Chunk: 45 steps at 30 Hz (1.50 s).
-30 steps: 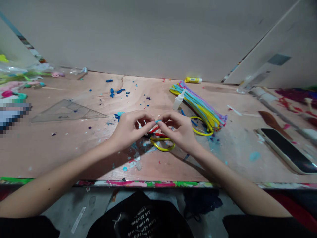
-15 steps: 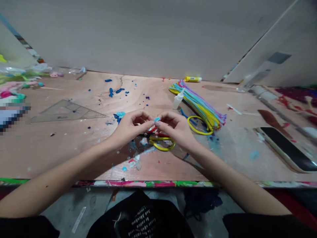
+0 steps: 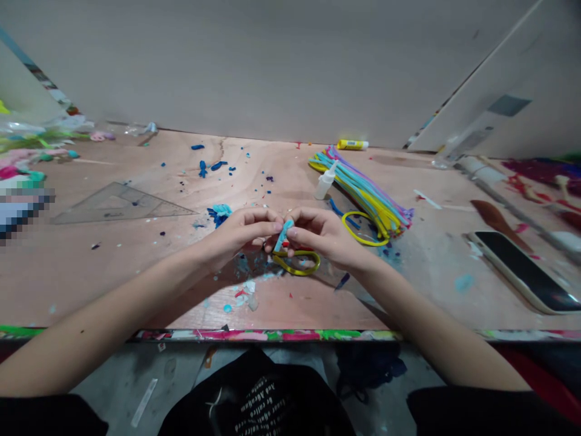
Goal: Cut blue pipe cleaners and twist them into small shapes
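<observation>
A short piece of light blue pipe cleaner (image 3: 284, 235), looped at its top, sits between my fingertips. My left hand (image 3: 238, 233) pinches it from the left, thumb against the forefinger. From the other side my right hand (image 3: 324, 235) pinches the same piece. Beneath my hands lie scissors (image 3: 297, 272) with yellow loop handles, their blades mostly hidden by my fingers. A blue and turquoise fuzzy bundle (image 3: 219, 213) rests just beyond my left hand. Past my right hand is a bundle of coloured pipe cleaners (image 3: 367, 194), with a yellow loop (image 3: 347, 227) at its near end.
A small white dropper bottle (image 3: 325, 181) stands against the bundle, and a yellow glue stick (image 3: 353, 145) lies behind it. On the left is a clear set square (image 3: 122, 206). A phone (image 3: 521, 272) lies at right. Blue scraps (image 3: 203, 169) dot the table, backed by a grey wall.
The light blue pipe cleaner piece has turned, so its straight lower length now shows pointing down between my hands. Both hands stay nearly in place.
</observation>
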{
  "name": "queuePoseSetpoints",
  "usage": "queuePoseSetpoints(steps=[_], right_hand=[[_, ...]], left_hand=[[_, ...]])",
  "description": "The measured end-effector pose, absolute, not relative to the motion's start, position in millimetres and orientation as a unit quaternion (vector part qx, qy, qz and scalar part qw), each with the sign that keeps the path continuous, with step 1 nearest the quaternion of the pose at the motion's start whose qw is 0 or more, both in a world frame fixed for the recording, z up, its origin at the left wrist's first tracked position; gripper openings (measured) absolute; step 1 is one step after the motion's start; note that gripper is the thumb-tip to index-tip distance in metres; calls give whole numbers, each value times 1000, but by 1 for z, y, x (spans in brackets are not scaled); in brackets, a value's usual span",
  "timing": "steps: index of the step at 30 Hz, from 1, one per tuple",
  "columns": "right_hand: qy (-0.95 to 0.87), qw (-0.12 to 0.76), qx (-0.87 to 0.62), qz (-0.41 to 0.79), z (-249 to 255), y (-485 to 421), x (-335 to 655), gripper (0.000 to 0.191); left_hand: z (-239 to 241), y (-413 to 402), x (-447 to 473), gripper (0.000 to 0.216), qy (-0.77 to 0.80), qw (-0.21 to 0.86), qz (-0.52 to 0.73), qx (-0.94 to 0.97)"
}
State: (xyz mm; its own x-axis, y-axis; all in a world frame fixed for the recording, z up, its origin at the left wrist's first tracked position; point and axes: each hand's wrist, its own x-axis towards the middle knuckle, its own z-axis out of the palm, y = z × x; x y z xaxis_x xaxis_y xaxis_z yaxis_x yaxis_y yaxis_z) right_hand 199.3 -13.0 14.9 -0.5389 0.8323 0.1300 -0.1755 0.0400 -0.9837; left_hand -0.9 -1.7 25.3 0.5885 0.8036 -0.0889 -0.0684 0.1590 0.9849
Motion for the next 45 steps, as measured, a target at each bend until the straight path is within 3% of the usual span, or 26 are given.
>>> queuePoseSetpoints(steps=[15,26,34,45], right_hand=[[-650,386,-279,592,18,-12,201,31],[-652,374,-287,594,19,-12,202,33],[-663,397,-303,557,19,-12,200,32],[-685,369,-335,531,18,-12,200,34]], left_hand=[[31,-4,-1,21,320,598,325,659],[28,-3,3,28,315,618,328,642],[29,-1,0,15,337,590,344,649],[29,-1,-1,20,337,604,299,658]])
